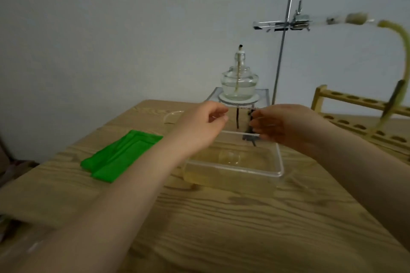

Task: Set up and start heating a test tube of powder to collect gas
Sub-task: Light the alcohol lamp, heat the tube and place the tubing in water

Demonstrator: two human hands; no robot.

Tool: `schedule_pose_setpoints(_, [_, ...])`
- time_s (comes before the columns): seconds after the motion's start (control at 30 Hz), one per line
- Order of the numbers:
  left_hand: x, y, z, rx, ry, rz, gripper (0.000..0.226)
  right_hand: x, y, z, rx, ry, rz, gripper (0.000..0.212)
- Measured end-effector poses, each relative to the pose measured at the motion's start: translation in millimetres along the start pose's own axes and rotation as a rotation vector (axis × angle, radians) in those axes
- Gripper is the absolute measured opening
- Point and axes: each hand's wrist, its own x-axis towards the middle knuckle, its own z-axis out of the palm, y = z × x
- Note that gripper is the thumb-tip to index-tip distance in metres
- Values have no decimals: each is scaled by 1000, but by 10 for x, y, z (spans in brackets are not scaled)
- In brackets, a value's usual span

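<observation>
Both hands, left (206,122) and right (286,125), loosely curled, grip unclear, reach over the trough (233,162), seemingly positioning the lamp (239,82); tube (319,22) clamped above for heating.

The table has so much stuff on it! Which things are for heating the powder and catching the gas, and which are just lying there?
For the job: alcohol lamp, clamped test tube, yellow rubber tube, retort stand, water trough.

Just lying there: green cloth, wooden test tube rack.
</observation>
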Motion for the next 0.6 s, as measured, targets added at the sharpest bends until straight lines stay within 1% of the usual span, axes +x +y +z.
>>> schedule_pose_setpoints(0.1, [71,94,130,46,22,63,34,34,46,-229,-160,61,-57,13])
schedule_pose_setpoints(0.27, [235,161,310,96,145,148,40,272,169,-431,-391,171,-127,9])
schedule_pose_setpoints(0.4, [423,176,371,107,204,122,50,537,281,-541,-536,242,-177,12])
schedule_pose_setpoints(0.6, [683,101,349,193,280,80,65,899,393,-591,-833,260,-249,22])
